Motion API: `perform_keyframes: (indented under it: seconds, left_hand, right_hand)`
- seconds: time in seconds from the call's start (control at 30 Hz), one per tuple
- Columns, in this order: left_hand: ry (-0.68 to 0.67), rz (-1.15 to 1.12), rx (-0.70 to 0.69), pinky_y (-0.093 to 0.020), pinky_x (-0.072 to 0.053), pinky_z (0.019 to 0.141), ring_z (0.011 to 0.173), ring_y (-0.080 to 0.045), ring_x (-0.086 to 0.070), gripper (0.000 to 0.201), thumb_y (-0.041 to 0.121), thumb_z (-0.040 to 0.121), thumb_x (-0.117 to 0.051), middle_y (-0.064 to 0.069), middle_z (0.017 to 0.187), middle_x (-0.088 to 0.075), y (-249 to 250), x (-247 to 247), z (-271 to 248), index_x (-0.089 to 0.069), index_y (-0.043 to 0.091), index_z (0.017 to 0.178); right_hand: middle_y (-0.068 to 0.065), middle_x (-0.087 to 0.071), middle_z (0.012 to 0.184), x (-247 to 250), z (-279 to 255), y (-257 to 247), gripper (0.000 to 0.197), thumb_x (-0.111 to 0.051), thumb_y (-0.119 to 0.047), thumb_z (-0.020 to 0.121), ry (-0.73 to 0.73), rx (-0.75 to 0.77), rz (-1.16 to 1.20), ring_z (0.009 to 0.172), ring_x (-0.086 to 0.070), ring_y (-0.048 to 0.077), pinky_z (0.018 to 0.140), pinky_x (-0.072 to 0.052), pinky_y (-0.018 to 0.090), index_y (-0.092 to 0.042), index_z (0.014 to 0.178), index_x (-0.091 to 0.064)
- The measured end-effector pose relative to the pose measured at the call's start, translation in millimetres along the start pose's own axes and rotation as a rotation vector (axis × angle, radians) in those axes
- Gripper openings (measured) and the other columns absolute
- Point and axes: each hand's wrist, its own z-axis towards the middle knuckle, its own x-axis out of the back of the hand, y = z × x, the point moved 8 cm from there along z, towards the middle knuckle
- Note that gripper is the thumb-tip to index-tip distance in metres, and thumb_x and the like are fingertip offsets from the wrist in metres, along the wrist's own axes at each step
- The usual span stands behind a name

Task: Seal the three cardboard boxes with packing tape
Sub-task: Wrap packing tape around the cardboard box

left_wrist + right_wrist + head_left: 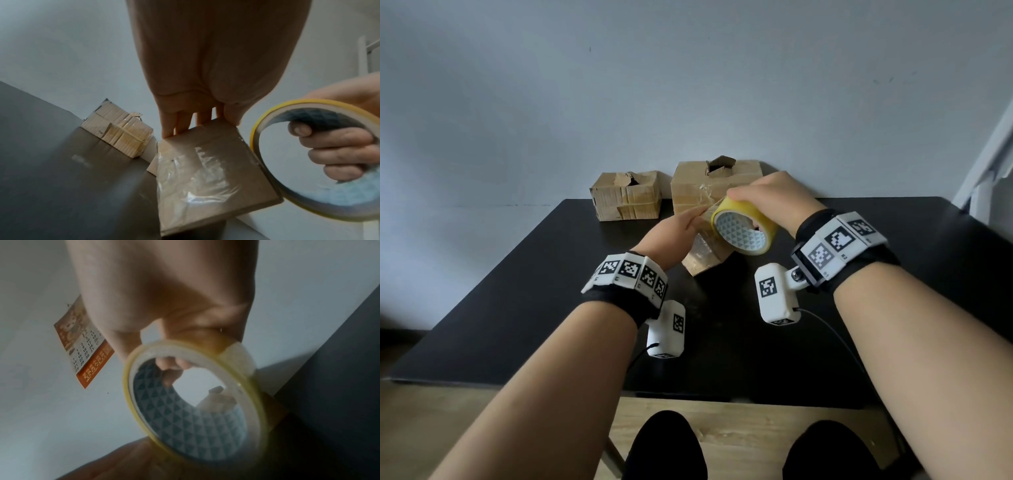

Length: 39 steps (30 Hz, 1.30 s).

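Small brown cardboard box (707, 257), near face glossy with clear tape, at table centre, tipped onto an edge. Looks light and stiff; film likely slick, so best steadied at bare corners. Left hand (671, 236) on its top edge, fingers (186, 123) straight, pressing. Yellow-edged roll of clear packing tape (744, 229) just right of box, gripped by right hand (774, 198), fingers curled through core. Roll likely light and rigid. Tape's free end not discernible. Box top hidden behind roll and hands. Two larger torn cardboard boxes (626, 196) (714, 185) at far edge of black table (517, 291); their seams hard to judge.
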Motion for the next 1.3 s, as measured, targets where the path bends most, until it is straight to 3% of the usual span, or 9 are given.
perform_keyframes:
  seconds: [0.2,0.33,0.53,0.67,0.8,0.93,1.07,1.17,1.3]
  left_hand:
    - [0.018,0.023,0.006,-0.021,-0.032,0.096,0.129,-0.018,-0.047,0.040,0.027,0.105,-0.030,0.001,0.140,-0.052,1,4,1,-0.042,0.027,0.144]
    - [0.032,-0.040,0.047,-0.021,-0.036,0.090,0.122,-0.018,-0.052,0.040,0.025,0.105,-0.031,0.001,0.134,-0.057,-7,6,3,-0.045,0.026,0.142]
    - [0.081,0.006,0.110,-0.022,-0.031,0.097,0.130,-0.019,-0.045,0.042,0.023,0.104,-0.032,-0.002,0.142,-0.051,-23,13,10,-0.042,0.020,0.144]
    - [0.185,0.214,-0.081,-0.025,-0.031,0.107,0.135,-0.018,-0.041,0.047,0.003,0.098,-0.035,0.000,0.146,-0.047,1,18,7,-0.047,0.018,0.141]
    - [0.116,0.482,-0.211,-0.038,-0.036,0.108,0.136,-0.019,-0.038,0.056,-0.014,0.084,-0.037,-0.005,0.143,-0.049,20,6,4,-0.057,0.008,0.132]
    - [0.026,0.570,-0.161,-0.033,-0.023,0.115,0.145,-0.021,-0.021,0.054,-0.007,0.091,-0.035,-0.006,0.154,-0.034,13,-2,6,-0.041,0.006,0.143]
    - [-0.077,0.565,-0.014,-0.032,-0.002,0.120,0.149,-0.022,-0.003,0.056,0.020,0.099,-0.030,-0.008,0.161,-0.010,-6,-7,9,-0.016,0.008,0.152]
    - [-0.122,0.596,0.046,-0.033,0.001,0.121,0.149,-0.021,0.005,0.070,0.030,0.095,-0.037,-0.009,0.161,0.000,-19,-9,7,-0.006,0.008,0.154]
    - [-0.131,0.629,0.027,-0.034,0.001,0.120,0.149,-0.022,0.005,0.076,0.031,0.094,-0.044,-0.010,0.161,0.003,-23,-9,6,-0.003,0.007,0.154]
  right_hand:
    - [0.000,-0.054,0.048,-9,0,15,0.035,-0.070,-0.033,0.078,-0.039,-0.053,-0.127,0.041,-0.050,0.016,0.054,-0.043,0.028,-0.013,0.054,-0.054]
    - [0.006,-0.063,0.056,-28,-5,39,0.025,-0.069,-0.031,0.073,-0.137,-0.173,-0.296,0.049,-0.060,0.023,0.054,-0.047,0.030,-0.007,0.067,-0.062]
    - [0.004,-0.063,0.076,-44,0,36,0.033,-0.064,-0.043,0.079,-0.036,-0.109,-0.374,0.069,-0.062,0.024,0.057,-0.041,0.028,-0.010,0.079,-0.061]
    - [0.005,-0.065,0.085,-46,1,33,0.032,-0.062,-0.043,0.083,0.017,-0.115,-0.437,0.076,-0.062,0.027,0.063,-0.043,0.029,-0.011,0.088,-0.061]
    - [0.005,-0.066,0.088,-46,3,32,0.035,-0.062,-0.046,0.084,0.012,-0.100,-0.464,0.075,-0.061,0.026,0.061,-0.041,0.029,-0.012,0.093,-0.063]
    - [0.004,-0.064,0.081,-50,7,36,0.043,-0.058,-0.056,0.087,-0.018,-0.078,-0.435,0.075,-0.062,0.026,0.059,-0.039,0.028,-0.013,0.086,-0.062]
    - [0.003,-0.059,0.058,-44,7,33,0.049,-0.051,-0.049,0.091,-0.007,-0.039,-0.243,0.067,-0.066,0.029,0.059,-0.047,0.033,-0.017,0.054,-0.048]
    - [0.002,-0.055,0.052,-42,4,30,0.054,-0.054,-0.046,0.090,-0.011,0.001,-0.132,0.065,-0.064,0.030,0.066,-0.049,0.039,-0.018,0.046,-0.043]
    - [0.002,-0.053,0.055,-50,8,42,0.050,-0.055,-0.046,0.089,-0.041,-0.055,-0.232,0.061,-0.057,0.024,0.057,-0.040,0.032,-0.015,0.051,-0.047]
